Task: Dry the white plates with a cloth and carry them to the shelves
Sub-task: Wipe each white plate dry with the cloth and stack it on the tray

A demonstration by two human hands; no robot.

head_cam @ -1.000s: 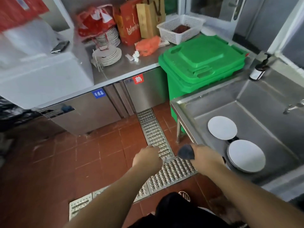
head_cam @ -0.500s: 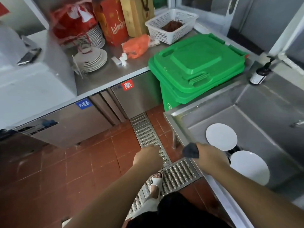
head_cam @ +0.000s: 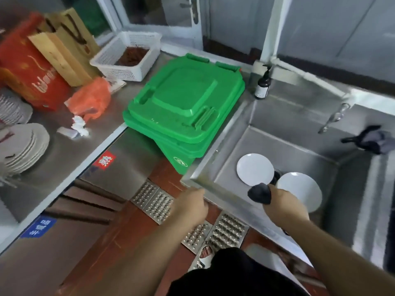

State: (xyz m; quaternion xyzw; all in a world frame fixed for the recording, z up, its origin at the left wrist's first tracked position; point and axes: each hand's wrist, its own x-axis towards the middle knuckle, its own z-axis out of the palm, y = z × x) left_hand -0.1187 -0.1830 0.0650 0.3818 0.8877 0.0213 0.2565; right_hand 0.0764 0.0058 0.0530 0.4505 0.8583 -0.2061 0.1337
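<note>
Two white plates (head_cam: 255,169) lie undried in the sink (head_cam: 299,135); right hand (head_cam: 282,201) grips a dark cloth (head_cam: 259,192), left hand (head_cam: 190,202) is curled, empty.

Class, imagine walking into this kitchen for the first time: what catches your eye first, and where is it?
The bright green bin stands out, wedged between the steel counter and the sink. Next come two white plates lying in the sink basin. The right hand grips a dark cloth just above them.
</note>
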